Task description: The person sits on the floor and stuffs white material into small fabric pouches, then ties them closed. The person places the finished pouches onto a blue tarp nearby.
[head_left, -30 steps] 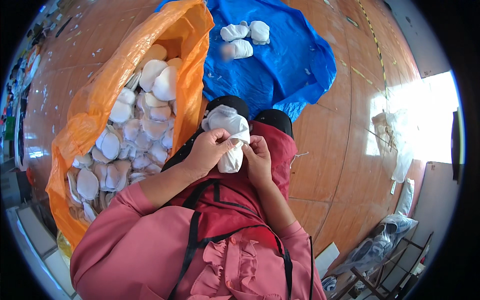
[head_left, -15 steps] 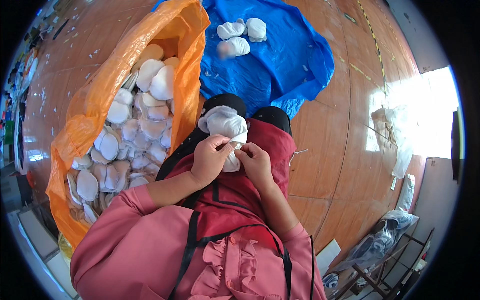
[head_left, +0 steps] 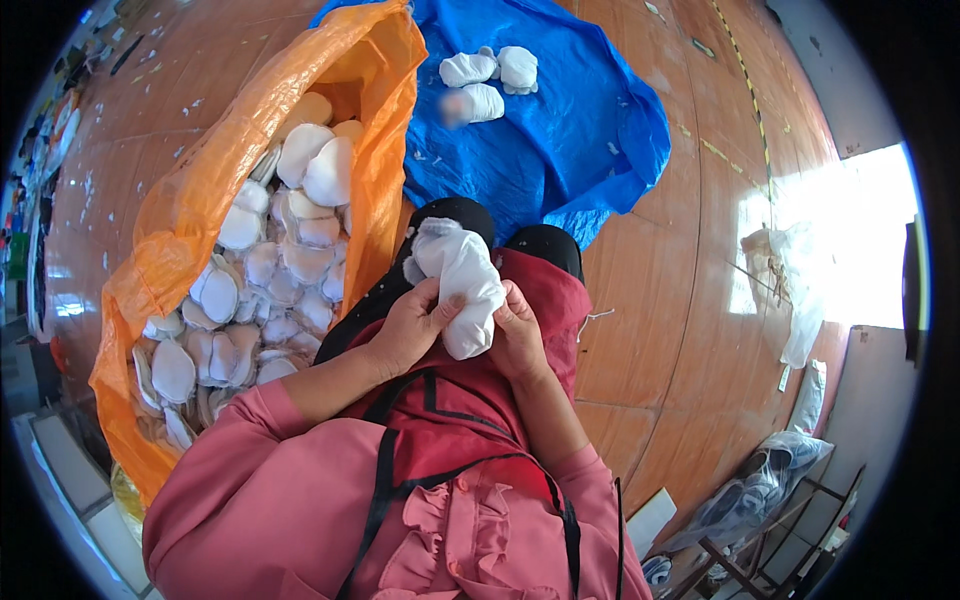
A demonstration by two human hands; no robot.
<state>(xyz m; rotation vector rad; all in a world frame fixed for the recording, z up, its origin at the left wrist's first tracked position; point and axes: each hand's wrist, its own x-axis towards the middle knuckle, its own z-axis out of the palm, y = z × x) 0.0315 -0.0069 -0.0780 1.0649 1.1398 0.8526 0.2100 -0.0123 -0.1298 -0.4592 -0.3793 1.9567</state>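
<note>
The left hand (head_left: 408,328) and right hand (head_left: 516,335) are clamped on opposite sides of a white cloth bundle (head_left: 462,270) above the red apron (head_left: 545,290). Left, an orange sack (head_left: 388,170) holds pale oval pieces (head_left: 328,175); three white bundles (head_left: 518,68) lie on a blue sheet (head_left: 570,130).

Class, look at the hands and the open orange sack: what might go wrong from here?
The left hand and right hand hold the white bundle over the lap; it might slip down. The orange sack gapes beside the left forearm; a bump might spill some white pads.
</note>
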